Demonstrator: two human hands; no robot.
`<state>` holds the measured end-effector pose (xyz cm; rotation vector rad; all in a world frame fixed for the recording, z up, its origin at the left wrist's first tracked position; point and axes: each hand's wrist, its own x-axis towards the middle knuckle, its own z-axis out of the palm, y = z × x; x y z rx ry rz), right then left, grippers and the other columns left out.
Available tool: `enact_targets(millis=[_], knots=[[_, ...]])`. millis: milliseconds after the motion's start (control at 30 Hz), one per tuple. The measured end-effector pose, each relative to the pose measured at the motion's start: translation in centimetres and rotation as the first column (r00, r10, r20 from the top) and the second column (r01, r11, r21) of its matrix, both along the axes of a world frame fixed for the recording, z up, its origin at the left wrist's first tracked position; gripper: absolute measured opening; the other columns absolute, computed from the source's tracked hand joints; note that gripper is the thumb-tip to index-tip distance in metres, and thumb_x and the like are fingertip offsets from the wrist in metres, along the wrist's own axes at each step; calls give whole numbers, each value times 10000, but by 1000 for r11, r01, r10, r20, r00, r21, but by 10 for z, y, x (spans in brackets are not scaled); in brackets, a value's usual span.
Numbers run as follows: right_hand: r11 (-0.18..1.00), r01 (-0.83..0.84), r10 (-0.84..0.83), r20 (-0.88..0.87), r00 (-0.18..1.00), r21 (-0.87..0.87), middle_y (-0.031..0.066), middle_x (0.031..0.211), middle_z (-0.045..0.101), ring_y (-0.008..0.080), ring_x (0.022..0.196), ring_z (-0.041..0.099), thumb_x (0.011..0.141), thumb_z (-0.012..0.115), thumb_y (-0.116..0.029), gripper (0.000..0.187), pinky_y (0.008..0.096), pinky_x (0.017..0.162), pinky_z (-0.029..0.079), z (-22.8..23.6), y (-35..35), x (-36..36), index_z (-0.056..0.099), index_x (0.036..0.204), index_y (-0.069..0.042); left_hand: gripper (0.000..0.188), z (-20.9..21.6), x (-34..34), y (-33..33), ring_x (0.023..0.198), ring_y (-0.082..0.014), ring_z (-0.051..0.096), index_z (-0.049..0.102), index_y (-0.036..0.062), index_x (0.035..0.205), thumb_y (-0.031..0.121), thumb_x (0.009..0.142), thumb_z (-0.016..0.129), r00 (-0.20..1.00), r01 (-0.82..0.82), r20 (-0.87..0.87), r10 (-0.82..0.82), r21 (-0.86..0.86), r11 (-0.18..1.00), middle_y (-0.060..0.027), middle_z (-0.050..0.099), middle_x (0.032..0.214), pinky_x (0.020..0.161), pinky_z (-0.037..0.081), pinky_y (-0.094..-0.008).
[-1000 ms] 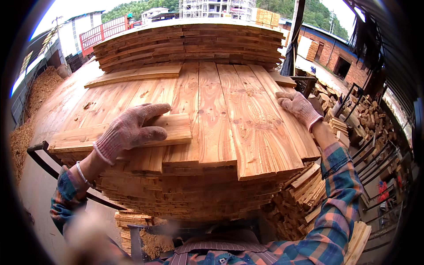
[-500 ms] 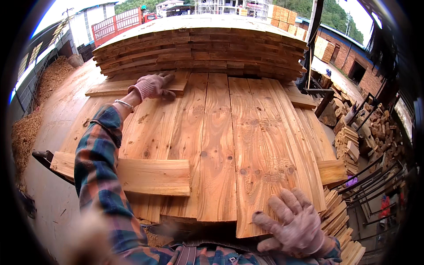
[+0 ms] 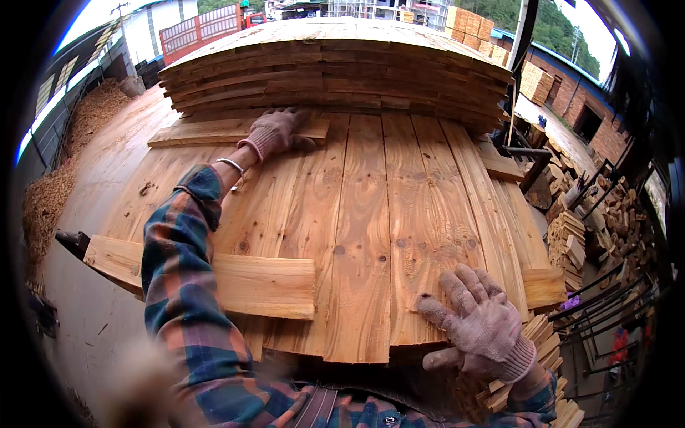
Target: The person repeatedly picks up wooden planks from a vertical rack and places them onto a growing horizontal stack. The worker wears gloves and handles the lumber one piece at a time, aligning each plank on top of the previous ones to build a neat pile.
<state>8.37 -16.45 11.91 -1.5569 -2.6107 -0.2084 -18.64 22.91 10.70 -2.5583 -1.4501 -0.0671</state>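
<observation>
Wide wooden planks (image 3: 364,235) lie side by side, running away from me. My left hand (image 3: 275,132), in a pinkish knit glove, rests on the far cross board (image 3: 200,132), its fingers stretched over the wood and its thumb apart. My right hand (image 3: 481,324), gloved alike and dusty, is spread at the near ends of the right-hand planks. Its upper fingers lie over the wood; the palm side is hidden. A shorter near cross board (image 3: 264,285) lies over the planks on the left, partly behind my left sleeve.
A tall layered stack of boards (image 3: 335,75) stands just beyond the planks. Wood chips (image 3: 64,171) are heaped at left. Offcuts (image 3: 606,214) and dark metal bars (image 3: 606,307) fill the right side. Another cross board (image 3: 542,287) sticks out at right.
The right-hand plank has slid away from me, so its near end no longer juts past its neighbour. My right hand has moved forward with it. My left hand has shifted right along the far cross board.
</observation>
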Motion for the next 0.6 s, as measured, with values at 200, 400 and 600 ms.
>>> enact_targets(millis=[200,400,600], knots=[[869,462,-457,-650,607,-179,193,1016,627,361,961,634,890,634,-384,537,424,794,539,-6,55,81,547,1281,-26,920,4,18,-11,1310,-336,421,334,231,1450,711,717,614,996,-82,14,84,-106,991,-137,409,1446,1083,342,-475],[845,530,-499,-253,829,70,249,970,596,392,837,608,901,622,-314,475,443,747,488,-36,93,105,547,1295,-58,885,7,2,-12,1286,-347,448,356,231,1449,683,737,623,994,-75,72,81,-76,994,-162,428,1429,1063,371,-468],[826,546,-542,-464,700,-141,265,964,647,408,898,636,903,561,-442,482,479,803,506,-48,112,113,575,1192,-56,970,-10,0,16,1173,-438,509,296,121,1469,694,747,599,982,178,40,-182,90,980,-248,457,1367,961,439,-473]])
